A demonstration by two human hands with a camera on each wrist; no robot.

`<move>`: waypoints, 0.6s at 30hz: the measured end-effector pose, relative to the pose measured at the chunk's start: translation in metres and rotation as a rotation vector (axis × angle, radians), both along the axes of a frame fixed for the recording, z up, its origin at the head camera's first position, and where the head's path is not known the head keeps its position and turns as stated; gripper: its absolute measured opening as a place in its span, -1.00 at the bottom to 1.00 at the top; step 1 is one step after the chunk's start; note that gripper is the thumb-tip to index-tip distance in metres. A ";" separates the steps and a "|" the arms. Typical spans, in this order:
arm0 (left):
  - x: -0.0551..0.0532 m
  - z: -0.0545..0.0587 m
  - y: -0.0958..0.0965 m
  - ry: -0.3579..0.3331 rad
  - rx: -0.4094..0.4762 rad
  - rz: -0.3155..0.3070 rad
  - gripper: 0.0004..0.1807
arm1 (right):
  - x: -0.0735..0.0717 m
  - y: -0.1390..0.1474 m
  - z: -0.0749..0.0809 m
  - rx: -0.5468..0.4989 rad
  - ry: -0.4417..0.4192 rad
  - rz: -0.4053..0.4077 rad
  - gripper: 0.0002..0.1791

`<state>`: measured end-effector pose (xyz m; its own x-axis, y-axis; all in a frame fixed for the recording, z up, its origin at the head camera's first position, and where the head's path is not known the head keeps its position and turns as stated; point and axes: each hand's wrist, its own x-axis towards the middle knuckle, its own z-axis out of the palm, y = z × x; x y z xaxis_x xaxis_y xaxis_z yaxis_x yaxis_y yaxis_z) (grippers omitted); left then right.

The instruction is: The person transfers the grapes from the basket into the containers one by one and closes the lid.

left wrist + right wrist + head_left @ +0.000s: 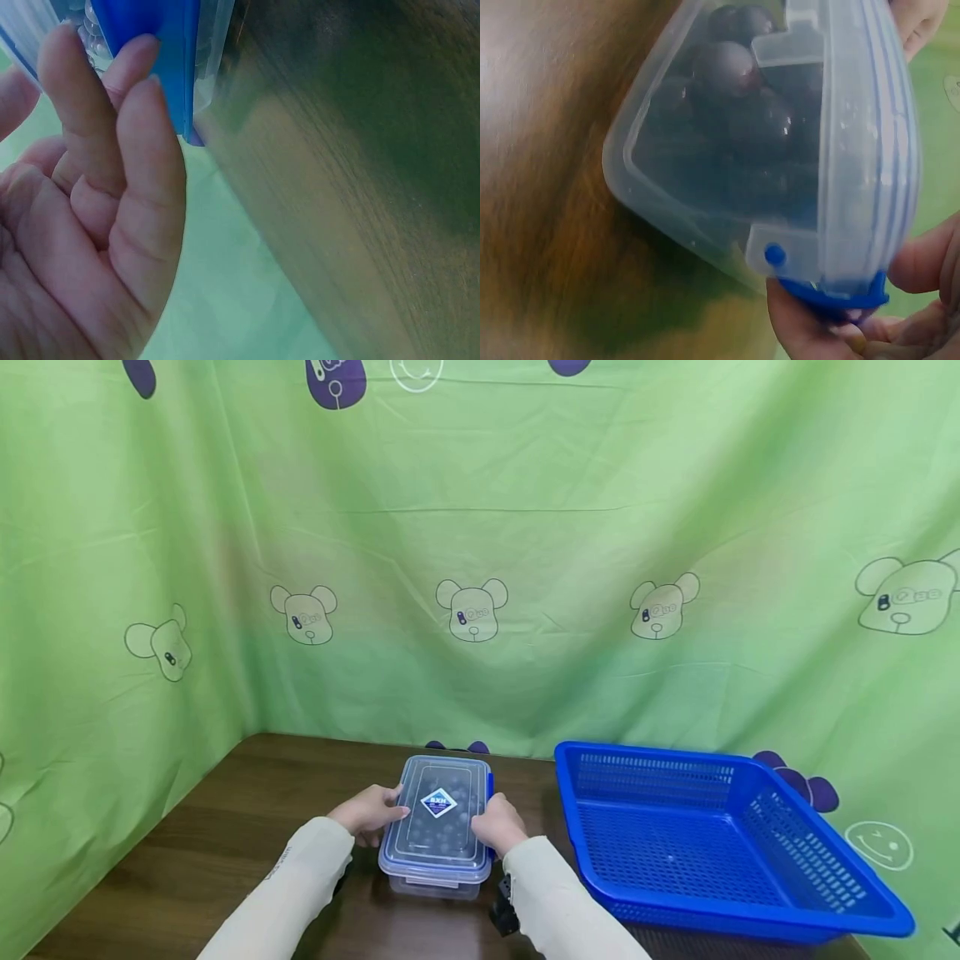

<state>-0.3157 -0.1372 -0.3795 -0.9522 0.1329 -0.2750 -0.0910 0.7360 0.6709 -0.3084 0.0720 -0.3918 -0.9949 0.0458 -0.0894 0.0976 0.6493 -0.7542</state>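
A clear plastic food storage box [450, 831] with a translucent lid and a diamond-shaped label [438, 802] sits on the table. Dark, round, glossy fruit-like pieces [727, 67] show through its wall. My left hand [371, 812] grips the box's left side, thumb on the lid's edge. In the left wrist view its fingers lie against a long blue latch [169, 67]. On the opposite side, my right hand [498, 825] holds the lid's edge, with thumb above and fingers at the right blue latch [832, 296].
To the right stands a large blue plastic basket [592, 881] with slotted walls, nothing visible inside it. The brown wooden table [217, 835] meets a green printed curtain [555, 685] at the back and left. A dark wrist device [504, 910] is under the right sleeve.
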 end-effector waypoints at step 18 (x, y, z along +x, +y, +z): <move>-0.007 -0.014 -0.004 -0.105 0.250 0.143 -0.17 | -0.002 0.000 0.003 -0.131 -0.060 0.000 -0.48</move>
<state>-0.3226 -0.1414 -0.3939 -0.9342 0.0760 -0.3485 -0.2600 0.5239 0.8111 -0.3106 0.0724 -0.3885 -0.9876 0.0302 -0.1542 0.1456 0.5453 -0.8255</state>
